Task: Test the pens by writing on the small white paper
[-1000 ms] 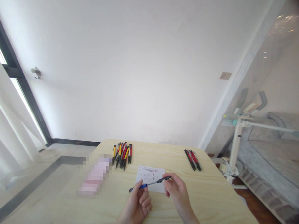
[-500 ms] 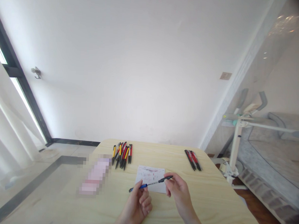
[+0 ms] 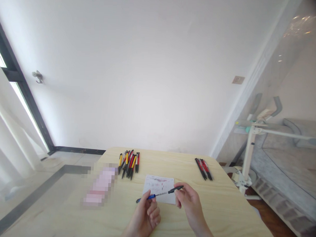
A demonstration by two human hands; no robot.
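My left hand (image 3: pixel 149 212) pinches the blue barrel (image 3: pixel 151 197) of a pen between thumb and fingers. A thin refill (image 3: pixel 162 193) sticks out of the barrel towards the right. In the fingertips of my right hand (image 3: pixel 188 200) is the pen's black grip section (image 3: pixel 175 189), tilted up to the right. Its lower end is close to the refill's tip; whether the two touch is too small to tell. Beneath both hands lies a white sheet of paper (image 3: pixel 157 183) with scribbled marks.
Several red, yellow and black pens (image 3: pixel 129 164) lie in a pile at the table's back left. Another small group of red and black pens (image 3: pixel 204 169) is at the back right. A blurred pink patch (image 3: pixel 99 187) covers the left side of the wooden table (image 3: pixel 222 212).
My right hand has drawn the black grip section slightly to the right, so more of the refill shows. The left hand has stayed in place.
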